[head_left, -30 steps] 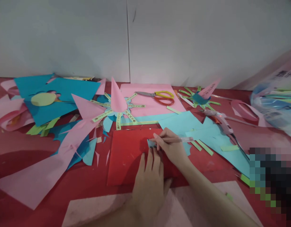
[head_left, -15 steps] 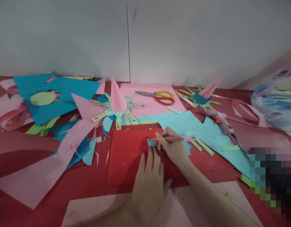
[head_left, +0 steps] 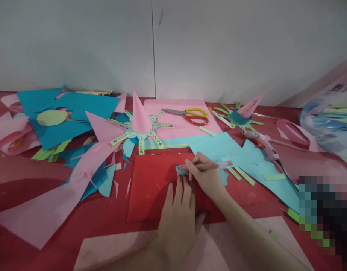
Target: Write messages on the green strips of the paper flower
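Note:
My right hand is closed around a pen, its tip on a small light-blue paper piece lying on the red sheet. Below it my left hand rests flat with its fingers spread, the fingertips at the lower edge of the blue piece. Part of that piece is hidden by my fingers. Behind the red sheet stands a pink paper cone with patterned green strips fanned around its base. Scissors with yellow and red handles lie on a pink sheet.
A glue gun with a cable lies at the right, near a smaller cone piece. Blue paper and green strips sit beside my right hand. Pink and teal scraps cover the left. A plastic bag is far right.
The pen and my right hand have shifted very slightly over the small blue piece. My left hand stays in place.

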`<action>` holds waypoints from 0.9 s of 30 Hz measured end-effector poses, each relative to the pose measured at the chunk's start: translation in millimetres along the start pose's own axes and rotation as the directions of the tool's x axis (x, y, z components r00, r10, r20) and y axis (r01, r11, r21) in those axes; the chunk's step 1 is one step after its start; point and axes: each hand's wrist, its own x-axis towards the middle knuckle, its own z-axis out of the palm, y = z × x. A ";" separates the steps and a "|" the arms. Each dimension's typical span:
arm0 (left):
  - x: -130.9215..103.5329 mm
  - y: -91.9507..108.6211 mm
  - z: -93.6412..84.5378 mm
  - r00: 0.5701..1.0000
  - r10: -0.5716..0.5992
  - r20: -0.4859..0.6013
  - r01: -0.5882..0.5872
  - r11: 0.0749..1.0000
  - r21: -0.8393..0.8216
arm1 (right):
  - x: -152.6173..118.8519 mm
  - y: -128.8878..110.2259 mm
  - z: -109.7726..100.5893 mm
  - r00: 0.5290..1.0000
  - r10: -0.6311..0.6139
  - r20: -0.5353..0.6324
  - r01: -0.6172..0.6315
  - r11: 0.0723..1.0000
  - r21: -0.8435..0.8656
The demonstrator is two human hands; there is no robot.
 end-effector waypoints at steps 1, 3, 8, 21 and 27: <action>0.2 -0.2 0.1 1.000 0.001 0.001 -0.001 1.000 0.000 | 0.0 -0.6 -0.1 1.000 0.000 -0.005 0.001 1.000 0.006; 0.8 -0.6 0.3 1.000 0.000 0.009 0.000 1.000 -0.001 | -0.1 -2.0 -0.3 1.000 -0.006 -0.006 0.006 1.000 0.007; 0.6 -0.1 0.4 1.000 0.003 0.021 -0.003 1.000 -0.002 | -0.6 -3.1 0.1 1.000 -0.008 0.010 0.008 1.000 -0.026; 0.5 0.4 -1.0 1.000 0.008 0.023 -0.008 1.000 0.009 | 1.7 0.3 -2.1 1.000 -0.017 0.007 0.017 0.999 0.033; -0.4 0.4 0.9 1.000 0.002 0.019 -0.002 1.000 -0.003 | 0.7 0.8 -0.9 1.000 -0.006 0.011 0.006 1.000 0.020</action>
